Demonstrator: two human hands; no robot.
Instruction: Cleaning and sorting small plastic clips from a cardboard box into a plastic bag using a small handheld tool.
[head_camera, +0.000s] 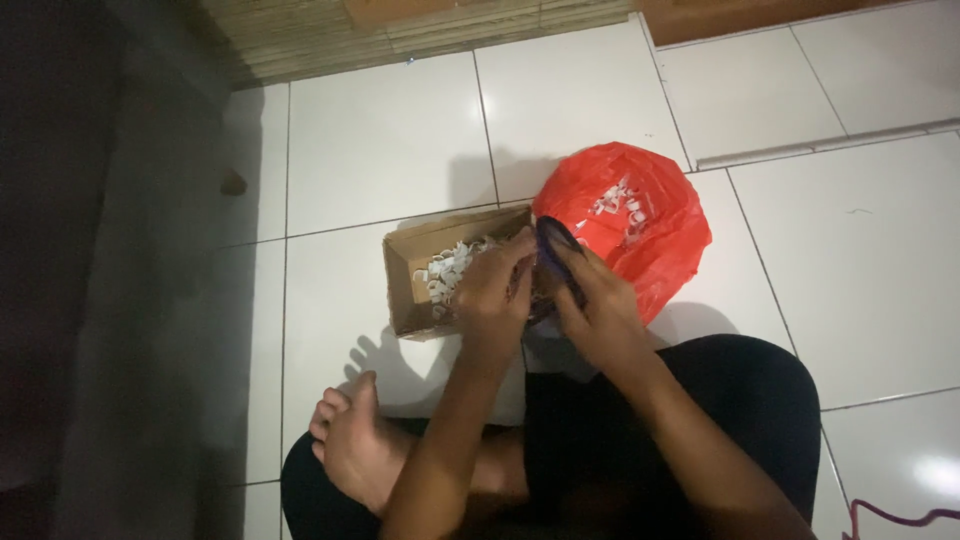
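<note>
On the white tiled floor (380, 140) a red plastic bag (655, 235) touches an open cardboard box (410, 290) of small white pieces (450, 268), above which the left hand (492, 300) and right hand (598, 310), fingers curled, together clamp a dark blue tool (555, 245)

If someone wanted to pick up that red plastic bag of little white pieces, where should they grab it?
Probably by the loose rim of the red plastic bag, gathering the crumpled film on its far right side. The bag lies open on the tiled floor with small white pieces showing inside, and both hands crowd its left edge beside the cardboard box.
</note>
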